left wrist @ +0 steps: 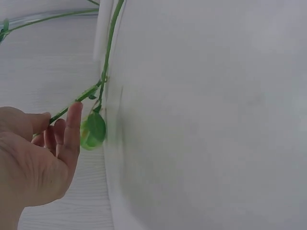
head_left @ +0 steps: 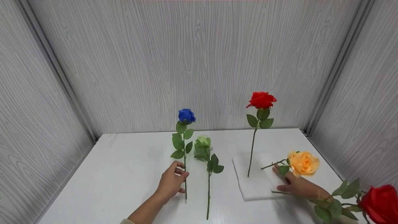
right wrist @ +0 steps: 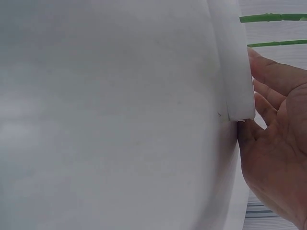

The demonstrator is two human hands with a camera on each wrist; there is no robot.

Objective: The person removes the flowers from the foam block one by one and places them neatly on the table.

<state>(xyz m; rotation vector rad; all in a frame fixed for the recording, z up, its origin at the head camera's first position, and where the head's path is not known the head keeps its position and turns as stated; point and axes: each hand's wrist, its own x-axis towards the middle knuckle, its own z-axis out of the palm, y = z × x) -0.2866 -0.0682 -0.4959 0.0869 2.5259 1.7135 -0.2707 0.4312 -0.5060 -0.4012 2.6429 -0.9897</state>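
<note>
My left hand [head_left: 171, 182] pinches the lower stem of a blue rose [head_left: 186, 115] between thumb and fingers, the bloom pointing away from me. Beside it, a pale green rose [head_left: 203, 141] lies on the white table [head_left: 124, 174]. My right hand [head_left: 290, 182] holds the right edge of a white foam block [head_left: 253, 188], thumb and fingers spread along its side in the right wrist view. A red rose [head_left: 261, 100] stands upright in the block. An orange rose [head_left: 304, 163] leans right from it, over my right hand. The left wrist view hides the blue bloom.
A second red rose [head_left: 379, 202] leans far out at the lower right, its stem crossing in front of my right forearm. Grey wood-grain panels [head_left: 199, 62] wall the table in at the back and both sides.
</note>
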